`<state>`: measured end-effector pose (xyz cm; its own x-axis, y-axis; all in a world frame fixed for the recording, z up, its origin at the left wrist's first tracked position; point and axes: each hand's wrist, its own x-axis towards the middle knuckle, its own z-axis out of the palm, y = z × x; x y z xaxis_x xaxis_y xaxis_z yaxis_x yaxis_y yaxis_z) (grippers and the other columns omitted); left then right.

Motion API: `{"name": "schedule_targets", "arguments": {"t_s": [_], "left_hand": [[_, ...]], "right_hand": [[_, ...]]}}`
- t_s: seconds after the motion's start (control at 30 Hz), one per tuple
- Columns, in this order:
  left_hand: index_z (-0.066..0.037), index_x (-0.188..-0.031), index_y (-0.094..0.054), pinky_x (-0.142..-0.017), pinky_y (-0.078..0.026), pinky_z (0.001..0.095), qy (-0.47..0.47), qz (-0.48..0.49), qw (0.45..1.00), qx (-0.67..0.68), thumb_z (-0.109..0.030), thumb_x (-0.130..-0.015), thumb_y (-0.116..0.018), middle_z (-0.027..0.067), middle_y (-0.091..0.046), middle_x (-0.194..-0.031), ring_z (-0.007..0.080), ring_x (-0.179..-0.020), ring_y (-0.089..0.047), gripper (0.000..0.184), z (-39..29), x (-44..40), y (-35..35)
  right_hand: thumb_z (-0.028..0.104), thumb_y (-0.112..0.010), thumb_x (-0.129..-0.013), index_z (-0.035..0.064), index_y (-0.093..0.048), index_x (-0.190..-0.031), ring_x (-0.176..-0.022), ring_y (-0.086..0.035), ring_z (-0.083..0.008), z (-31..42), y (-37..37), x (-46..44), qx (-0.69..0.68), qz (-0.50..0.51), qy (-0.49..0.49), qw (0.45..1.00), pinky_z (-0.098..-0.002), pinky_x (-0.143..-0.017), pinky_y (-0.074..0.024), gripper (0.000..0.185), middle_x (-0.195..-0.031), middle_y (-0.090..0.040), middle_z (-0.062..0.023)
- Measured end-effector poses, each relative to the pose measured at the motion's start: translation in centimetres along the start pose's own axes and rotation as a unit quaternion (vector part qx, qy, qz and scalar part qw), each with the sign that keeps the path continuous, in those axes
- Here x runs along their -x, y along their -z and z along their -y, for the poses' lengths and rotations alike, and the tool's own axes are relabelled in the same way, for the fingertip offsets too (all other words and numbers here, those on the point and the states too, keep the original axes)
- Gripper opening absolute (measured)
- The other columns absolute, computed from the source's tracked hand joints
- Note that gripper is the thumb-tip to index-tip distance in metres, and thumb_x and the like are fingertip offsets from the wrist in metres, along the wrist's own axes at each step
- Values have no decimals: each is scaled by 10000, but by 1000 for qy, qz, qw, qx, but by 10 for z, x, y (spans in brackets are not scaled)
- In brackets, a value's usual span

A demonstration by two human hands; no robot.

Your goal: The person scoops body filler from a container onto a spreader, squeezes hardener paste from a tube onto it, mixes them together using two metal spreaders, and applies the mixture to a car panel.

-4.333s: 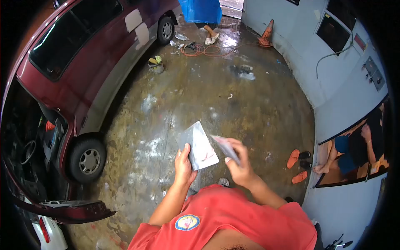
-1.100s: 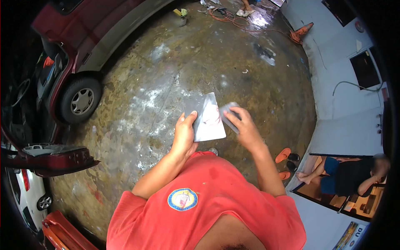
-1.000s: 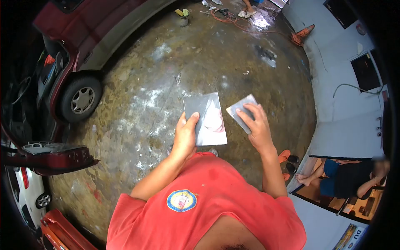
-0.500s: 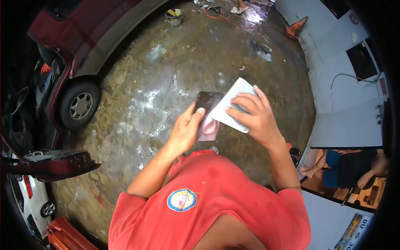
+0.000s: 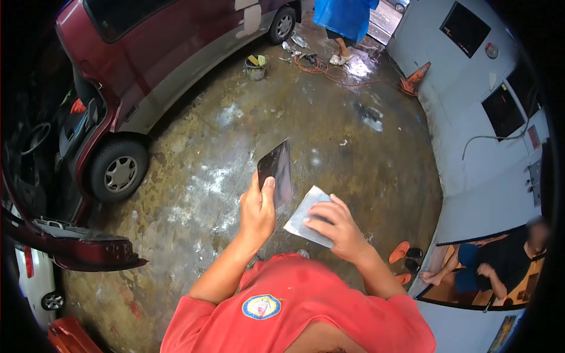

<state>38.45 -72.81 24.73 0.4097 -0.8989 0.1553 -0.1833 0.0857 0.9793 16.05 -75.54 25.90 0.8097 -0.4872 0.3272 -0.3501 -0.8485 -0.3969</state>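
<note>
My left hand [image 5: 257, 210] grips a flat, dark, glossy panel [image 5: 275, 170] by its lower left edge, thumb across the front. The panel stands tilted on edge, its shiny face turned to the right; I cannot tell what kind of panel it is. Lower and to the right, my right hand [image 5: 334, 226] is closed on a pale grey-white folded sheet [image 5: 307, 216], fingers spread over its upper side. Whether the sheet is paper or cloth does not show. Sheet and panel are apart.
A maroon van [image 5: 176, 65] with an open door stands at left, beside a bucket [image 5: 255, 72]. Ahead are an orange hose [image 5: 329, 72], a person in a blue cover [image 5: 344, 17] and an orange cone [image 5: 415, 79]. Orange slippers [image 5: 399, 252] and a seated person [image 5: 500, 259] are at right.
The sheet has moved off the panel, down and toward me. My left hand has turned the panel more edge-on. The view has tilted up, showing more of the van and the far person.
</note>
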Motion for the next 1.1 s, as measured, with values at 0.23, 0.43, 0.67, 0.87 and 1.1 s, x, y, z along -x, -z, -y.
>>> {"name": "schedule_targets", "arguments": {"t_s": [0.23,0.43,0.67,0.87,1.1], "left_hand": [[0,-1235,-501,-883,-551,409,244,-37,853,460,-149,-1001,-509,139,-629,-1129,247,-1009,-647,278,50,5,1],[-10,-1262,-497,-898,-551,440,299,-51,808,504,-138,-999,-529,156,-631,-1142,274,-1044,-650,295,92,-11,46],[-37,-1346,-490,-943,-522,418,163,-27,833,528,-438,-1044,-411,98,-620,-1248,266,-1083,-647,508,108,-58,135],[-98,-1390,-462,-895,-547,468,250,-73,834,486,-529,-1026,-391,77,-591,-1295,260,-1128,-630,569,143,-82,171],[-78,-1394,-448,-955,-518,467,268,-64,830,485,-524,-1030,-380,92,-577,-1322,275,-1156,-616,580,154,-170,146]], "right_hand": [[-16,-754,-733,219,-457,-1407,-1332,-398,-424,16,-40,-40,-146,-81,31,985,-512,-1088,-386,773,-1396,-381,-184],[-166,-545,-724,161,-552,-1347,-1286,-450,-376,-54,-96,-41,7,35,-129,991,-429,-1093,-385,704,-1345,-474,-158],[-106,-494,-780,105,-621,-1257,-1169,-534,-404,-174,-227,99,-34,1,-383,923,-439,-1004,-440,537,-1218,-595,-197],[133,-542,-921,60,-653,-1174,-1132,-593,-363,-138,-350,287,-112,247,-645,715,-477,-879,-495,285,-1226,-613,-229],[183,-545,-914,36,-635,-1203,-1147,-591,-391,-121,-345,278,-156,276,-736,598,-481,-922,-480,336,-1233,-617,-241]]}}
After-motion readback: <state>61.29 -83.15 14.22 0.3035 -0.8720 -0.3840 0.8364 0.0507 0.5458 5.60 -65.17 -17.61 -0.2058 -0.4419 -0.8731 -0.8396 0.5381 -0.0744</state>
